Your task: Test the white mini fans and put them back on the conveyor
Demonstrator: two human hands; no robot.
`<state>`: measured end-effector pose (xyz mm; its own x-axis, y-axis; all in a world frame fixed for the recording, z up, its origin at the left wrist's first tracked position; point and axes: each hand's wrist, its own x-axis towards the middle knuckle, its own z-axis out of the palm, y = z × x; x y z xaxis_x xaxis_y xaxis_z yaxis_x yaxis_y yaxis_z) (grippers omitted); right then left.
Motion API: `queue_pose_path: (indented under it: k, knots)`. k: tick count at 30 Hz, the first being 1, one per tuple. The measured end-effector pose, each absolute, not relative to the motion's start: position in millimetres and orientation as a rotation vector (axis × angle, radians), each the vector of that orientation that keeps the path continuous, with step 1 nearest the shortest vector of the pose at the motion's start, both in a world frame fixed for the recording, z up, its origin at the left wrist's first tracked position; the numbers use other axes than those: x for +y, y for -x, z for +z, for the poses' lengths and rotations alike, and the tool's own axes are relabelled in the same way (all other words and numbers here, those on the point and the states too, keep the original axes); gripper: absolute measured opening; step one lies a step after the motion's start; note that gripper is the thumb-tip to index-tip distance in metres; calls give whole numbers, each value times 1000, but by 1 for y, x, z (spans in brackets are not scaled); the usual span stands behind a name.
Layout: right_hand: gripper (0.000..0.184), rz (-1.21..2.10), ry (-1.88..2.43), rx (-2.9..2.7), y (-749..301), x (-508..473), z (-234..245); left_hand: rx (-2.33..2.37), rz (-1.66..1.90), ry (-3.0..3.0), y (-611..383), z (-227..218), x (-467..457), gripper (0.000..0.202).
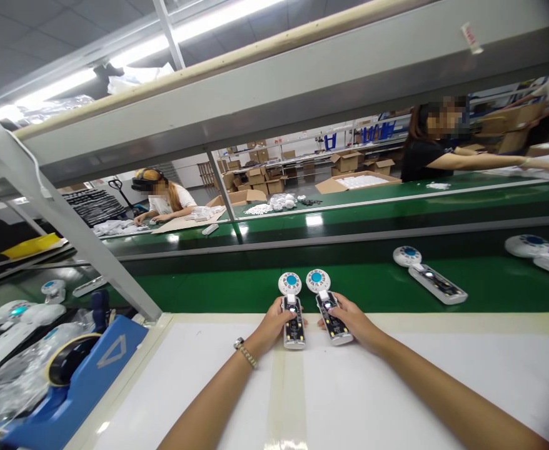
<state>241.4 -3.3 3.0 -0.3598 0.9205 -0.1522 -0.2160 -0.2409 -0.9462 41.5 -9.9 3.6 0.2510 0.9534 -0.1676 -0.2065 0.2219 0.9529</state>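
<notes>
At the far edge of the tabletop [396, 387], beside the green belt [372, 290], the left hand [273, 325] clamps its fingers on the left fan [294, 330] and the right hand [353, 322] on the right fan [334, 326], both laid flat side by side, boards upward so their lights show.

Both forearms, left [209, 400] and right [443, 394], are bare from the lower edge of the view up to the wrists, and look long and slim through the wide lens. The left hand [274, 325] and right hand [352, 322] are bare as well. A thin bracelet [245, 352] of small silvery, pale-gold links circles the left wrist, with a small round piece on top, too small to read.
</notes>
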Motion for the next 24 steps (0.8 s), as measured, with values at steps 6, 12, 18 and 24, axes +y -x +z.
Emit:
queue_pose_path:
  k: [6,12,18,24]
  knots:
    - [51,1717,963,-1179,-242,-5,4,975,998,-990,-42,6,-10,34]
    - [53,1715,964,-1192,-242,-5,5,954,993,-1013,-41,3,-9,33]
    - [49,1704,953,-1243,-245,-5,4,895,976,-1030,-37,5,-11,37]
    - [46,1688,986,-1245,-245,-5,2,926,974,-1011,-38,10,-12,41]
